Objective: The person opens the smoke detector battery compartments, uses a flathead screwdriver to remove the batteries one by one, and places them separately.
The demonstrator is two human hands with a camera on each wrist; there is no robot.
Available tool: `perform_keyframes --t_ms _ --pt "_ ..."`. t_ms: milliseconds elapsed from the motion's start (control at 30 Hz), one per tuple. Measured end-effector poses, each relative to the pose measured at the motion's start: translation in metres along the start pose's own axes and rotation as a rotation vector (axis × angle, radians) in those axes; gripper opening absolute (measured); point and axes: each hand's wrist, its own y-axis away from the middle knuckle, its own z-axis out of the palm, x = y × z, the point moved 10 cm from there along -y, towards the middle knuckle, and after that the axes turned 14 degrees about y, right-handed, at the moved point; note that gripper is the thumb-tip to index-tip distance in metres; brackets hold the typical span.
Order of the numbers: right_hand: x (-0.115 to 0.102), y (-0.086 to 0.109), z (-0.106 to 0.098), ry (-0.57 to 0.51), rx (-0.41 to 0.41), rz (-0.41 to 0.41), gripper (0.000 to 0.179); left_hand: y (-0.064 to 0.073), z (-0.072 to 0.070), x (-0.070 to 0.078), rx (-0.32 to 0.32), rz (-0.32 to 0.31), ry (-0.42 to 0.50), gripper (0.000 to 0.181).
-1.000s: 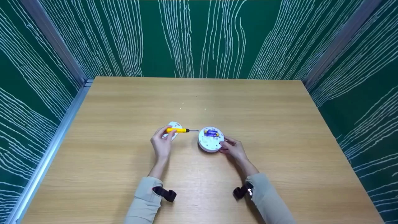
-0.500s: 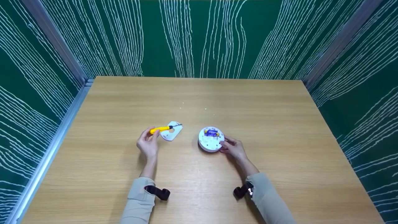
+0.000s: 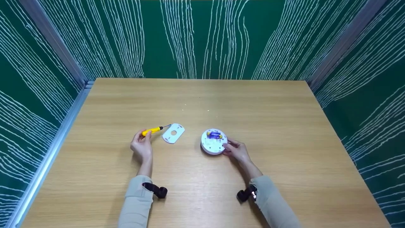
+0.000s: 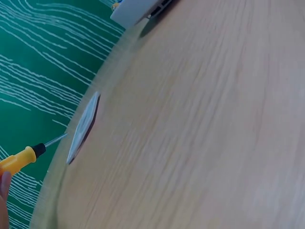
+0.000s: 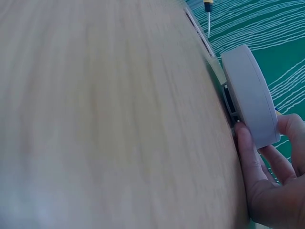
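Note:
My left hand (image 3: 141,147) holds a yellow-handled screwdriver (image 3: 152,130) above the table, its thin metal shaft pointing right. Just right of the tip lies a flat white mounting plate (image 3: 168,137) with a round hole in it. With thumb and fingers my right hand (image 3: 238,152) grips the lower right edge of a round white smoke detector (image 3: 212,146). Purple batteries with yellow ends (image 3: 214,135) show in its upper face. In the right wrist view the smoke detector (image 5: 250,95) appears edge-on, with fingertips under it and the thumb on the other face.
The wooden table (image 3: 202,183) spreads around both hands. A few tiny pale bits (image 3: 208,110) lie beyond the smoke detector. Green walls (image 3: 272,19) with white wavy lines enclose the table's back and sides.
My left hand has moved left with the screwdriver, away from the smoke detector and past the mounting plate, which now shows fully. My right hand and the smoke detector have stayed in place.

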Motion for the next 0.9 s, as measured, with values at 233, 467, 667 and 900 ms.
perform_keyframes --t_ms 233,467,667,900 --pt "0.000 0.000 -0.001 -0.001 0.000 -0.006 0.046 -0.005 -0.002 -0.003 -0.015 0.018 -0.088 0.028" --pt "-0.001 0.001 -0.001 0.027 0.009 0.000 0.044 -0.008 0.000 -0.003 -0.098 0.052 -0.404 0.022" --pt "-0.002 0.001 -0.001 0.020 0.003 -0.014 0.044 -0.011 -0.003 -0.007 -0.133 0.002 -0.556 0.022" --pt "-0.003 0.001 0.000 -0.004 -0.007 -0.046 0.043 -0.012 -0.005 -0.010 -0.153 -0.006 -0.652 0.017"
